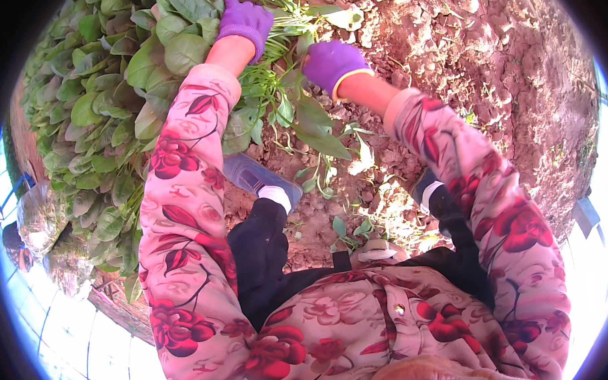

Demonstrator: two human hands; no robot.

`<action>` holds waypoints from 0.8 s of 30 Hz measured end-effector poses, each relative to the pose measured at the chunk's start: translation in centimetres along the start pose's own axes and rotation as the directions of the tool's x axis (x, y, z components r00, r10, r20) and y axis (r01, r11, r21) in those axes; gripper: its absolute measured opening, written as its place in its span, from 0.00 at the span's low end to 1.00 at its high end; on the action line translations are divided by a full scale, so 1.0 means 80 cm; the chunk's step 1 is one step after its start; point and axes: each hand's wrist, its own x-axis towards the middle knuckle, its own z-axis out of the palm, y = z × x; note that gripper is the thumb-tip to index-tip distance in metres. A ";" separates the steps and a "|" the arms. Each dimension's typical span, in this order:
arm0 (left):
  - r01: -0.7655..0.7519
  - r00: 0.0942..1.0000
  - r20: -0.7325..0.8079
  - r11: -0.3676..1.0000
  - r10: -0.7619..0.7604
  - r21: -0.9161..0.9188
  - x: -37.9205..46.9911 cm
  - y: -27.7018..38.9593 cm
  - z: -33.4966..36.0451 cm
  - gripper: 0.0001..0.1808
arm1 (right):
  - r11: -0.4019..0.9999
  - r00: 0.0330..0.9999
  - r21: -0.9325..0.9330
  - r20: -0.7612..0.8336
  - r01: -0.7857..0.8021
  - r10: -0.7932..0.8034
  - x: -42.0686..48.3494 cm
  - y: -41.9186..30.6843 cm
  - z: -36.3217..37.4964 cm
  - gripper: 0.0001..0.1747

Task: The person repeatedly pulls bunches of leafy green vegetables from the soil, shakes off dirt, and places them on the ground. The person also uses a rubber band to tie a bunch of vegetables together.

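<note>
My left hand [245, 22], in a purple glove, reaches to the top of the view at the edge of a dense stand of broad-leaved green plants [88, 109]. Its fingers are partly cut off by the picture's edge and leaves, so its hold cannot be made out. My right hand [334, 66], in a purple glove with a yellow cuff edge, is curled beside green stems and leaves; whether it grips them is unclear. Between and below the hands lie thin stems with leaves [275, 83], some drooping over the soil.
Cloddy brown soil [480, 73] spreads to the right. My shoes [261, 179] stand on it, with loose leaves [353, 228] between them. Clear plastic bags [41, 217] are at the far left, near a pale wall of panels [83, 343].
</note>
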 end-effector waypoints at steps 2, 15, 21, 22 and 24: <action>-0.025 1.000 0.016 0.999 0.025 0.035 -0.004 0.008 -0.011 0.19 | 0.991 0.990 0.096 -0.095 -0.093 0.102 -0.007 0.000 0.021 0.16; -0.097 0.992 -0.087 0.991 0.089 -0.090 -0.016 -0.030 0.001 0.15 | 0.984 0.984 0.008 -0.041 0.177 -0.176 0.001 0.064 0.027 0.21; -0.150 0.957 -0.253 0.989 0.144 -0.003 -0.033 -0.026 0.015 0.12 | 0.995 0.998 -0.099 -0.056 0.016 -0.021 -0.044 0.069 -0.067 0.19; -0.161 0.951 -0.270 0.987 0.153 -0.008 -0.037 -0.028 0.017 0.11 | 0.997 0.996 -0.075 -0.094 -0.018 0.011 -0.041 0.078 -0.069 0.18; -0.185 0.929 -0.329 0.983 0.169 -0.019 -0.043 -0.033 0.021 0.11 | 0.998 0.979 -0.024 -0.191 0.062 -0.066 -0.030 0.087 -0.068 0.17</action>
